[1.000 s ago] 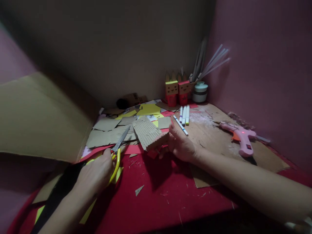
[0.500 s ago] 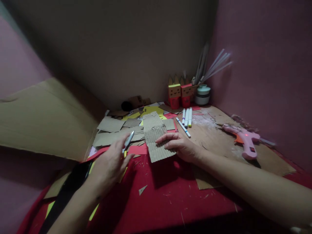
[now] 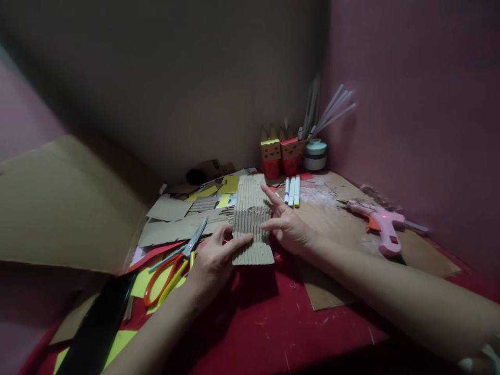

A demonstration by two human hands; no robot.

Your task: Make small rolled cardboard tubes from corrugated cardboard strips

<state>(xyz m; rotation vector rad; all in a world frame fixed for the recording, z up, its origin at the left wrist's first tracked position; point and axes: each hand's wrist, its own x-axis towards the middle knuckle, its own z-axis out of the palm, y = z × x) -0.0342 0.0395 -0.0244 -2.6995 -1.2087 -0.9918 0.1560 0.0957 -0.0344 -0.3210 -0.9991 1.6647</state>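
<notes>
A strip of corrugated cardboard (image 3: 253,192), ridged side up and torn across its middle, is held above the red table. My left hand (image 3: 214,261) grips its lower left edge, thumb on top and fingers underneath. At the right edge, my right hand (image 3: 292,230) holds it too, the thumb over the ridges and the index finger stretched up along the side; the other fingers are partly hidden behind. Left of my left hand lie scissors (image 3: 189,247) with an orange-red handle, their blades pointing away. A flat cardboard piece (image 3: 172,230) lies beyond them.
A pink glue gun (image 3: 386,229) with its red light on lies on a cardboard sheet (image 3: 328,224) to the right. Capped markers (image 3: 291,191), two box-headed figures (image 3: 271,151) and a lidded pot (image 3: 315,155) stand or lie farther back. A large cardboard panel (image 3: 66,203) leans at left.
My left hand has moved right and taken hold of the cardboard strip, which has turned more upright. The scissors, which it covered before, now show. My right index finger has stretched out.
</notes>
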